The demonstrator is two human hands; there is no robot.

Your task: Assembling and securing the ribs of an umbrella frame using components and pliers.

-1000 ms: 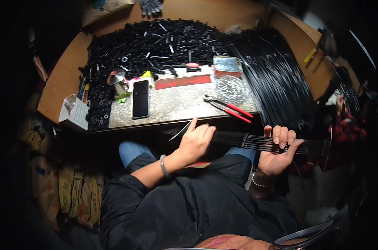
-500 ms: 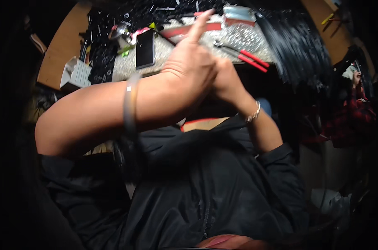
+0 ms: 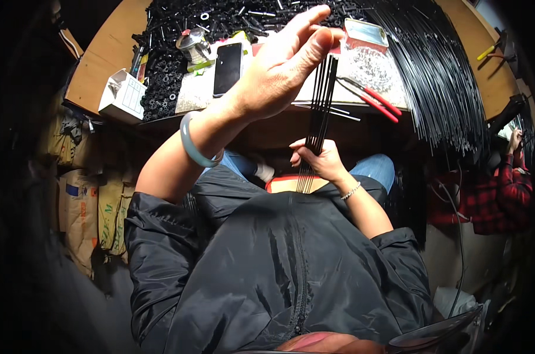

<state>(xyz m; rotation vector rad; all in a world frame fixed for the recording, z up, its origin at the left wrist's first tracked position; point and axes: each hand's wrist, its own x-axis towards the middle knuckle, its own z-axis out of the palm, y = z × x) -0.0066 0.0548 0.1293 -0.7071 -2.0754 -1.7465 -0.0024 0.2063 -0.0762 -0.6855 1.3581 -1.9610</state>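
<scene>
A bundle of thin black rods (image 3: 321,100) stands roughly upright above my lap, its upper ends reaching the table's near edge. My right hand (image 3: 323,159) is closed around the lower part of it. Over the rods' top ends, my left hand (image 3: 285,68) is raised with fingers and thumb stretched out and holds nothing. Whether its fingers touch the rod ends cannot be made out. Red-handled pliers (image 3: 373,100) lie just right of the bundle, and a black phone (image 3: 228,69) lies left of my left hand.
Many long black rods (image 3: 438,76) spread over the table's right side. Small black parts (image 3: 161,76) heap at the left and back. A white box (image 3: 123,97) stands at the left edge, a clear-lidded container (image 3: 366,34) behind. A person in a checked sleeve (image 3: 503,183) sits at right.
My hands were close together over the table's near edge. Now they are apart: the right one is lower with the rods showing in it, the left one is up with its fingers stretched.
</scene>
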